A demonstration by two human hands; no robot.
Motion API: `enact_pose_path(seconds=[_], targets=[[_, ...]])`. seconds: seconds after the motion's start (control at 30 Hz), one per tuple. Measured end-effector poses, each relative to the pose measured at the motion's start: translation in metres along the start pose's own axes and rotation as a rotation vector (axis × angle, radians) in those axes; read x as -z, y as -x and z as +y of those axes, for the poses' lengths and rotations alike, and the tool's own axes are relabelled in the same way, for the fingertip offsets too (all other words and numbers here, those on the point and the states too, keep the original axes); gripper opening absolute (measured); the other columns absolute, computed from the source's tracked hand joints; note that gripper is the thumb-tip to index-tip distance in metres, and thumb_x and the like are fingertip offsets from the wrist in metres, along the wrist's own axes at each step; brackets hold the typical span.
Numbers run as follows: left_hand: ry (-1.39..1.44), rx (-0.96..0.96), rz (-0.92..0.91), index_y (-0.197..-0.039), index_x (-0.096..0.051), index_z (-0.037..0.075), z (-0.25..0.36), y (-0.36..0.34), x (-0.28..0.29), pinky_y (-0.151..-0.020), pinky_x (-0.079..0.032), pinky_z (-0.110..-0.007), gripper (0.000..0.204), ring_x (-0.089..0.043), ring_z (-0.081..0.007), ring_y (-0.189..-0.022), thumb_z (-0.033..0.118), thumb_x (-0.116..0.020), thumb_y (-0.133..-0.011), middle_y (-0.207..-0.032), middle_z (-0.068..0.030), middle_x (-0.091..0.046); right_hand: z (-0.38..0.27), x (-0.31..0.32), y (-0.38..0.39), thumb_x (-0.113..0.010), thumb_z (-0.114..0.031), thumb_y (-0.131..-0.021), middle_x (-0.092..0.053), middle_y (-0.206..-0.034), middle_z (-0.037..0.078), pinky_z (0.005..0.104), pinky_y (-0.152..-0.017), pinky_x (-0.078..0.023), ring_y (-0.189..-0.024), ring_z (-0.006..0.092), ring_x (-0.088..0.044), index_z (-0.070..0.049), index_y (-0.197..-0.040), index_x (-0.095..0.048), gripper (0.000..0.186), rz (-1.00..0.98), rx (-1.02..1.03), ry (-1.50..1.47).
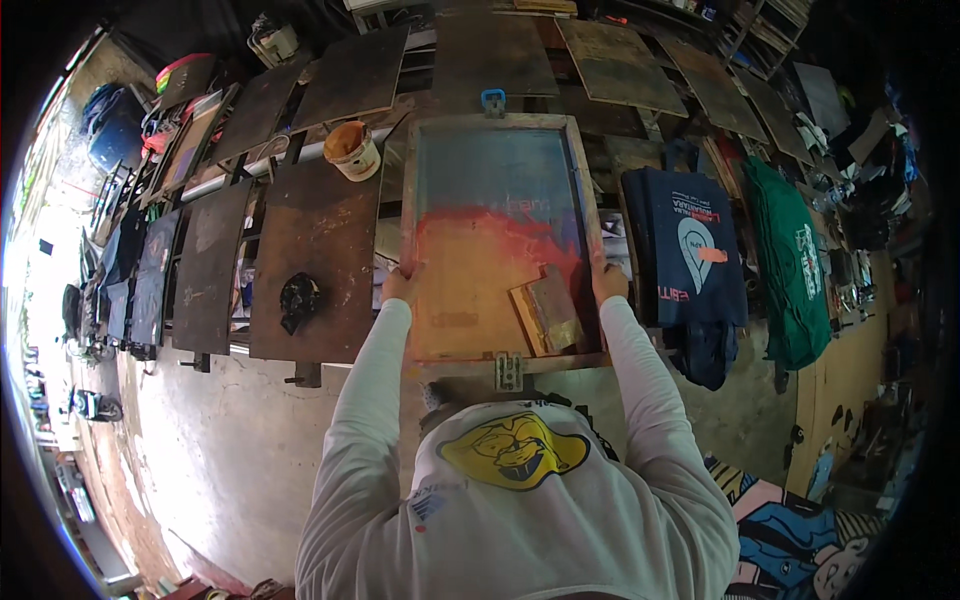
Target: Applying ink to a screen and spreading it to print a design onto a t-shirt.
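Though unclear, hands (398, 286) (609, 281) seemingly around frame (584, 200)

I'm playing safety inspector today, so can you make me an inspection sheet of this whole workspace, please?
Surface: dark, stained boards in rows.
Job's things: screen-printing frame, smeared red and orange inside; squeegee lying tilted on it.
Clutter: crumpled black bundle and orange-stained tub, left of the frame.
Hands: left hand and right hand grip the frame's opposite sides.
Cables: nothing seen.
Surroundings: navy printed cloth and green printed cloth on the right; concrete floor below.
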State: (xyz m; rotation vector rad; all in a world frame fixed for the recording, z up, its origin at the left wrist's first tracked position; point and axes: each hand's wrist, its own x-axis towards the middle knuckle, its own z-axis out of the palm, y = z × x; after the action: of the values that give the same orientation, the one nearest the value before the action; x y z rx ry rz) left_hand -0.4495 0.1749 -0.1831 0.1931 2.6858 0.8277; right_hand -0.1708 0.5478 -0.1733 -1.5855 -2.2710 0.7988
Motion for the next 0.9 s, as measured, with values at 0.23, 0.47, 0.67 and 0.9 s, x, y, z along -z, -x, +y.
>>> enact_pose_path(seconds=[0.23,0.47,0.67,0.9], targets=[[-0.086,-0.004,-0.122,-0.115,-0.067,-0.006,0.024,0.014,0.015,-0.096,-0.049,-0.046,0.088,-0.064,-0.0432,-0.113,0.074,-0.060,-0.081,-0.117,-0.0302,-0.068,0.022,-0.001,-0.004,-0.038,-0.071,-0.095,-0.068,-0.100,0.034,0.0571,-0.091,-0.049,-0.100,0.0514,-0.065,0.006,-0.098,-0.073,0.085,-0.042,0.046,0.023],[0.052,0.019,0.064,-0.100,-0.069,-0.003,-0.013,-0.002,-0.019,-0.092,-0.050,-0.052,0.076,-0.065,-0.0466,-0.105,0.070,-0.050,-0.090,-0.105,-0.0316,-0.069,0.001,0.004,-0.008,-0.030,-0.076,-0.094,-0.066,-0.107,0.036,0.0565,-0.094,-0.047,-0.106,0.0520,-0.063,0.007,-0.105,-0.071,0.093,-0.127,-0.013,0.015],[0.033,-0.063,0.253,-0.090,-0.068,-0.003,-0.011,0.001,-0.025,-0.083,-0.048,-0.058,0.076,-0.063,-0.0533,-0.094,0.068,-0.041,-0.096,-0.092,-0.0350,-0.066,-0.011,0.004,-0.004,-0.030,-0.072,-0.096,-0.066,-0.112,0.035,0.0558,-0.099,-0.046,-0.111,0.0520,-0.061,0.004,-0.111,-0.071,0.088,-0.147,-0.077,0.019],[0.008,0.025,0.181,-0.094,-0.069,-0.001,-0.004,0.005,-0.026,-0.084,-0.050,-0.057,0.074,-0.064,-0.0516,-0.097,0.067,-0.041,-0.096,-0.096,-0.0324,-0.067,-0.006,0.007,0.005,-0.038,-0.080,-0.089,-0.067,-0.108,0.036,0.0566,-0.096,-0.046,-0.109,0.0525,-0.061,0.004,-0.111,-0.071,0.094,-0.090,-0.065,-0.073]])
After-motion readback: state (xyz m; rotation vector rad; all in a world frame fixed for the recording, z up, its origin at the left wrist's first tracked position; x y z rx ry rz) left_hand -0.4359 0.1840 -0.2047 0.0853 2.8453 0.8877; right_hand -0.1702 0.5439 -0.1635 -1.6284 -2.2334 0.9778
